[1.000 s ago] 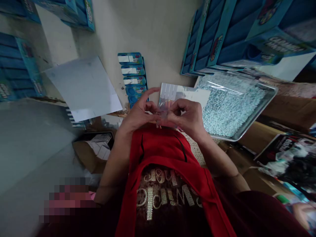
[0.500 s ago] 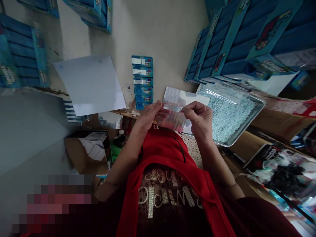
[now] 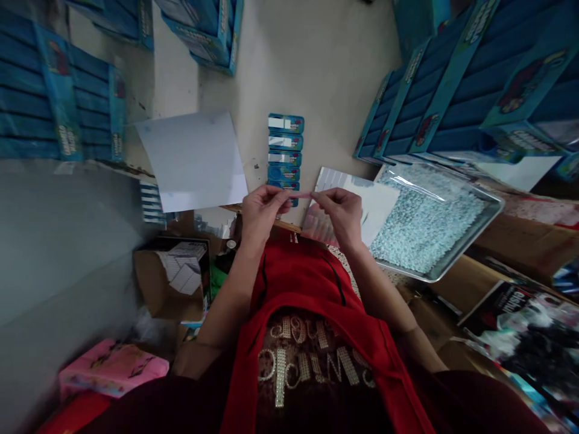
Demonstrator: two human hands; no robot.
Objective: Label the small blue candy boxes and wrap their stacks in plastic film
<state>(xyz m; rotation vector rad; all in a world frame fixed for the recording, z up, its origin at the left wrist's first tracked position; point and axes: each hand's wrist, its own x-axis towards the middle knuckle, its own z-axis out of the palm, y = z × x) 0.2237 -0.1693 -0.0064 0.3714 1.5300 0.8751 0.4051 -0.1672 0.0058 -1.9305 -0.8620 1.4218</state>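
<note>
My left hand and my right hand are closed in pinches at either end of a narrow translucent pinkish strip, stretched level between them. Just beyond the strip, a column of several small blue packs lies on the table; the farther ones bear a whitish band. Part of the nearest pack is hidden by the strip and my left fingers. Beneath and beside my right hand is a pale sheet, with clear strip-like pieces at its left edge.
A metal tray of small pale-blue pellets sits at right, partly under clear plastic. Blue display boxes are stacked behind it, with more boxes at left. White paper overhangs the table edge near an open carton.
My hands have moved from over the pale sheet toward the blue packs. The strip is now held taut between both hands, and the clear pieces stay with the sheet. The view has shifted left.
</note>
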